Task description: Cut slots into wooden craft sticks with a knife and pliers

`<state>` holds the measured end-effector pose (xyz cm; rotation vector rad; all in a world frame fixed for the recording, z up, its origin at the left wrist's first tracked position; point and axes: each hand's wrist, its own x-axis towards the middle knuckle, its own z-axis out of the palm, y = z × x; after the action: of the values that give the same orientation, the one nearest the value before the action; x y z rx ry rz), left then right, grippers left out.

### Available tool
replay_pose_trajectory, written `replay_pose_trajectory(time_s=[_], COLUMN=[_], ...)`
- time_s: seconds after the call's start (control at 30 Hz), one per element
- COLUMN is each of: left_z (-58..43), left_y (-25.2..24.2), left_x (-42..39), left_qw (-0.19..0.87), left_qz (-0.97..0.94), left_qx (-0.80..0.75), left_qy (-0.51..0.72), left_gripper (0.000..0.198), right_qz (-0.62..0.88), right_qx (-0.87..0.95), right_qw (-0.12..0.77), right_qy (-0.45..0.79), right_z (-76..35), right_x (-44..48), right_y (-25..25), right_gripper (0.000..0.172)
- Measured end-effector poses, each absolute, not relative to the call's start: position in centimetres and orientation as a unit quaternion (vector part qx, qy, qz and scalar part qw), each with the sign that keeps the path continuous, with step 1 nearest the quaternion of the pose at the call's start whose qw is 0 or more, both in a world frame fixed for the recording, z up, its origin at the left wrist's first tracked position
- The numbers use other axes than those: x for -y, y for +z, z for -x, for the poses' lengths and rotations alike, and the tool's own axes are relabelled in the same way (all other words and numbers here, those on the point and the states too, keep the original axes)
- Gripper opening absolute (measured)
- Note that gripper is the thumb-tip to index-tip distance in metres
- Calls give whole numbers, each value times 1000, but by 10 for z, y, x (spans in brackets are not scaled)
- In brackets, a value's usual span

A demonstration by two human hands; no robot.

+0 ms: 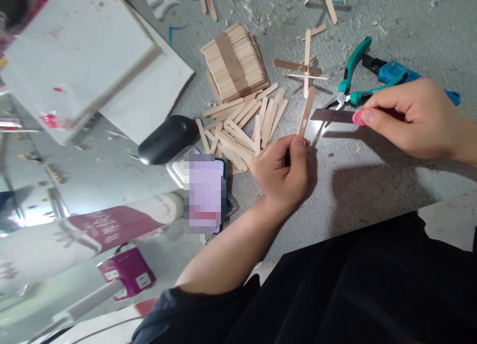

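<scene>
My left hand is closed around the lower end of a wooden craft stick, which points up and away. A small pale mark or slot shows on the stick, just above my thumb. My right hand pinches a flat metal blade by a pink round piece at its near end. The blade's tip is close to the stick; whether they touch I cannot tell. Behind the blade lie green-handled pliers with their handles spread. A blue utility knife is partly hidden by my right hand.
Loose craft sticks lie beside a banded stack of sticks. Crossed sticks rest farther back. A black mouse-shaped object, a lit phone, a paper cup, a purple box and white boards are leftward.
</scene>
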<state>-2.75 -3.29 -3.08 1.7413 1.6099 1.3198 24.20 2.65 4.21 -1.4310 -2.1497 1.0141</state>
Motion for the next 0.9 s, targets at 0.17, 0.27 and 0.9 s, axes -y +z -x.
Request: replay_pose_trajectory(time_s=[0.17,0.27,0.9], left_z=[25,26,34], left_y=[-29,-30,-28], left_x=[32,30,25], left_qw=[269,280,253], left_qz=[-600,-603,-760], left_qx=[-593,-580,-407], left_qy=[465,472,440], left_gripper=[42,41,38], right_qz=[501,487,379], right_qx=[789,812,779], right_qw=[190,189,253], right_qy=[300,259,432], right_z=[-245,-246,-244], right_x=[-25,-25,-33], right_y=[40,35,24], right_gripper=[39,37,52])
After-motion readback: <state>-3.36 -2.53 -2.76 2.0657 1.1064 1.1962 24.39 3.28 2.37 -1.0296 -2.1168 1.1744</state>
